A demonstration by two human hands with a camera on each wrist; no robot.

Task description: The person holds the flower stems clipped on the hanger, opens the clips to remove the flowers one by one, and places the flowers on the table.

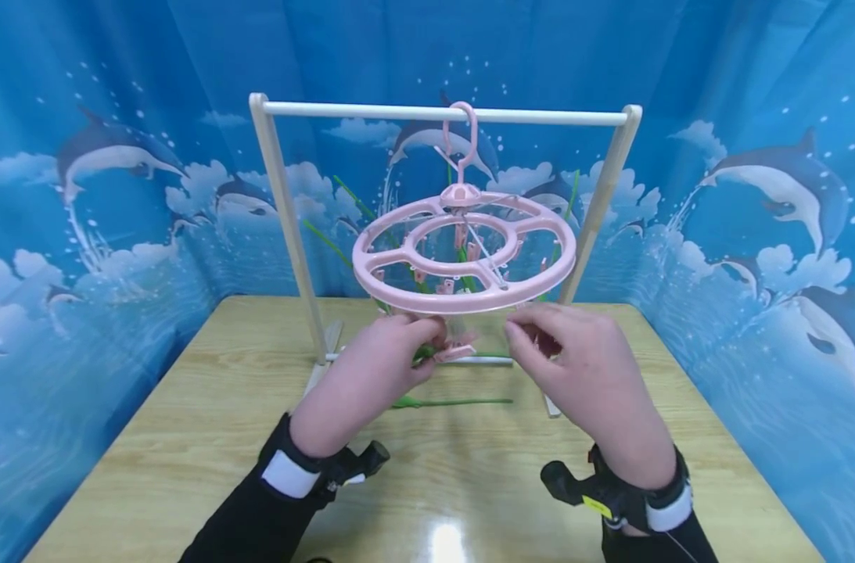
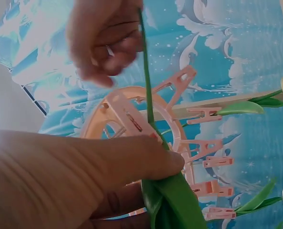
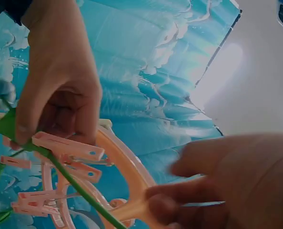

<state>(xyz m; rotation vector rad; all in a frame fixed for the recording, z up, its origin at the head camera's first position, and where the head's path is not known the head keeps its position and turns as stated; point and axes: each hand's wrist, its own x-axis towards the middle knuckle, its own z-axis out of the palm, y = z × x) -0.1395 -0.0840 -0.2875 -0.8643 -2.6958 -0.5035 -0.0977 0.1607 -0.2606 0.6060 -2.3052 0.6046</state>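
Observation:
My left hand [image 1: 381,363] pinches a green flower stem [image 2: 147,81] near its broad leaf [image 2: 177,200], below the pink ring-shaped hanger [image 1: 399,297]. Against the fingertips a pink clothespin [image 3: 67,145] lies across the stem; whether it clamps it I cannot tell. The flower's pale head [image 3: 4,90] shows blurred in the right wrist view. To the right, below the hanger's rim, is my right hand [image 1: 575,352], its fingers loosely curled with nothing visible in them. The stem's bare end runs up past that hand in the left wrist view.
The hanger hooks over the white bar [image 1: 371,112] of a wooden stand. Several clothespins [image 2: 206,149] hang from it, some with leafy flowers [image 2: 246,107]. Another green stem [image 1: 462,403] appears low over the wooden table [image 1: 258,407]. A blue dolphin curtain [image 1: 209,70] surrounds the table.

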